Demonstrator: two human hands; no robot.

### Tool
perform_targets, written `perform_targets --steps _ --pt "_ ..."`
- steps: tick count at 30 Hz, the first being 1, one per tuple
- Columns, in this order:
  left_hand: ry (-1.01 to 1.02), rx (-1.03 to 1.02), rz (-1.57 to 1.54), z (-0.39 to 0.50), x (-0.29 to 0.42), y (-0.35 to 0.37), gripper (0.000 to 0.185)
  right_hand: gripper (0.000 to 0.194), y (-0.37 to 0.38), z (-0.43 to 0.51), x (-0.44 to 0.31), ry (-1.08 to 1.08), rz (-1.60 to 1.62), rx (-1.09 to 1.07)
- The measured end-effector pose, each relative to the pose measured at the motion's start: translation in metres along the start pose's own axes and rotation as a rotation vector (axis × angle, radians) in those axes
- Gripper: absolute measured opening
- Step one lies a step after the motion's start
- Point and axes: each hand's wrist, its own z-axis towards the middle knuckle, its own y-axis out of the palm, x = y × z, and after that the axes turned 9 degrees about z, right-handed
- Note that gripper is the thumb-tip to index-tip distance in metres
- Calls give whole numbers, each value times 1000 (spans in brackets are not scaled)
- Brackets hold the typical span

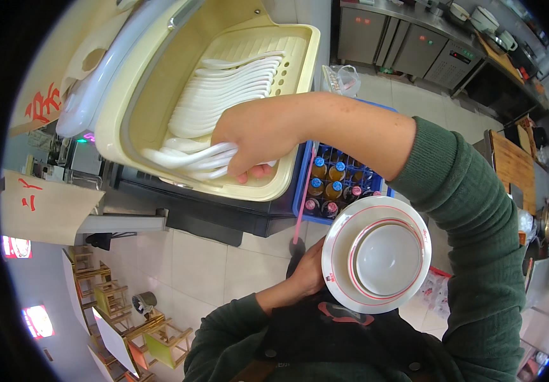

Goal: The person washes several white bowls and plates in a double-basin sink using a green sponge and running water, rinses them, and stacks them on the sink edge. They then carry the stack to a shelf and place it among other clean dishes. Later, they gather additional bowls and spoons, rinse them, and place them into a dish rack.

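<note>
My right hand [260,133] reaches into a cream plastic utensil box [311,57] and grips the handles of several white soup spoons [186,157] at its near end. Behind these lies a neat row of nested white spoons [229,90] on the box's ribbed floor. Lower down, my left hand [310,272] holds a white plate [339,243] with a red line around its rim by its left side. Stacked on the plate are white bowls [389,260]; the top one looks empty. The left fingers beneath the plate are hidden.
Below my right forearm stands a blue crate [300,191] of capped bottles. The box rests on a dark stand [207,210]. Steel counter cabinets [413,47] line the far side; a wooden board [513,167] is at right. Tables and stools [112,301] fill the lower left.
</note>
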Motion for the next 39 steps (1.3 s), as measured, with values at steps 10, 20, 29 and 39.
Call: perform_targets --steps 10,20,29,39 --pt "-47 24 -14 12 2 -6 48 27 16 16 32 -163 -391 383" --pt "-73 32 5 20 12 -6 52 12 20 11 40 -417 -806 568" --pt "-66 -38 -3 25 21 -9 54 20 4 21 46 -399 -574 472" --pt "-83 -23 -10 27 27 -12 52 14 16 -1 31 -472 -766 481"
